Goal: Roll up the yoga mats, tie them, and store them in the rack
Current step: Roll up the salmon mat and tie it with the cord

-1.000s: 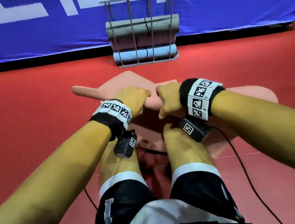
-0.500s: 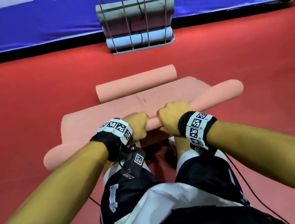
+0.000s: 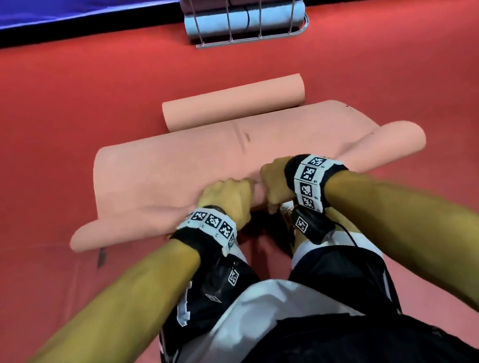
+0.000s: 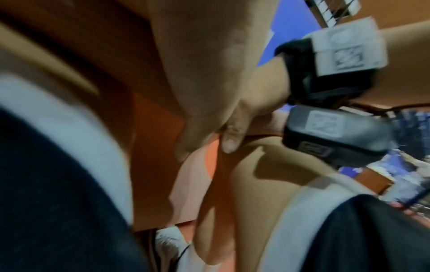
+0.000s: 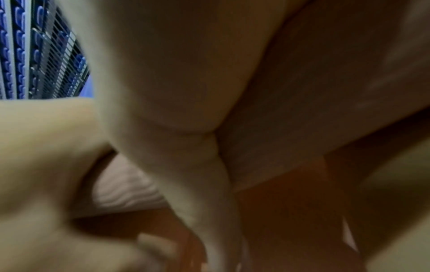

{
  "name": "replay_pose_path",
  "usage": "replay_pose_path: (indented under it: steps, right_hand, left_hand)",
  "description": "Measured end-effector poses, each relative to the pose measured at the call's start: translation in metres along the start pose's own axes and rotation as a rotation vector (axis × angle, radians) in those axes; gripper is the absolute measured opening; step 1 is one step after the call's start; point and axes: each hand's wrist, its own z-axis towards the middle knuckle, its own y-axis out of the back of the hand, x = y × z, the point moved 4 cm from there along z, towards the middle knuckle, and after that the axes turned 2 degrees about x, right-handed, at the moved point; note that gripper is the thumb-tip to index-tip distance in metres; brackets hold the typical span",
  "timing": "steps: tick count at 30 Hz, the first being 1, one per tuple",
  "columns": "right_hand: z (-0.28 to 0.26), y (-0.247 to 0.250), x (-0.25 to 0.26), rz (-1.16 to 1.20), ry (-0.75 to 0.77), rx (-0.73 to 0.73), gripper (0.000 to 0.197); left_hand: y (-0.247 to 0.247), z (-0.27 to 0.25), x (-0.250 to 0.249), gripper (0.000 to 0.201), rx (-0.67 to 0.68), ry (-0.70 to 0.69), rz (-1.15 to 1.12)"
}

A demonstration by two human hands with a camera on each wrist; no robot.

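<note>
rack [image 3: 251, 37]: three rolled mats, apparently | hands grip pink mat [image 3: 196, 163]

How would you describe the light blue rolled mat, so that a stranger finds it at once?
Look to the blue wall banner, where a wire rack stands on the red floor. The light blue mat lies lowest in it, under the other rolls, tied with a dark cord.

A sports hall: red court floor [image 3: 32, 138], blue banner [image 3: 40, 5], wire rack [image 3: 251, 37] of rolled mats

Four yoga mats [image 3: 195, 157], one rack [image 3: 251, 37], two hands.
</note>
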Motion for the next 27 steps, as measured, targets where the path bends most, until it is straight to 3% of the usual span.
replay_pose_path:
  steps: [4, 8, 11, 14, 17, 21, 24, 27]
  right_hand:
    - [-0.006, 0.006, -0.011, -0.008, -0.021, -0.203, 0.054]
    - [-0.019, 0.002, -0.002, -0.280, -0.065, -0.361, 0.059]
    - [-0.013, -0.006, 0.003, -0.238, -0.116, -0.302, 0.039]
    - [-0.003, 0.000, 0.002, -0.217, -0.084, -0.237, 0.033]
    - [0.003, -0.001, 0.000, -0.194, -0.074, -0.186, 0.020]
    - [0.012, -0.003, 0.000, -0.079, -0.085, -0.193, 0.025]
    - [0.012, 0.000, -0.001, 0.048, -0.074, -0.150, 0.022]
    - [0.008, -0.002, -0.001, 0.069, -0.060, -0.151, 0.015]
  left_hand:
    - [0.013, 0.012, 0.005, 0.033, 0.094, -0.010, -0.108]
    - [0.015, 0.024, 0.014, 0.017, 0.148, 0.003, -0.267]
    - [0.012, 0.027, 0.012, 0.023, 0.188, -0.019, -0.273]
    - [0.009, 0.025, 0.007, 0.031, 0.164, -0.020, -0.264]
    - [0.001, 0.017, 0.002, 0.051, 0.077, 0.005, -0.175]
    - [-0.005, 0.004, -0.006, 0.070, -0.128, 0.002, 0.139]
    - [-0.004, 0.002, -0.009, 0.060, -0.231, 0.038, 0.200]
    - [-0.003, 0.005, -0.005, 0.036, -0.186, 0.032, 0.078]
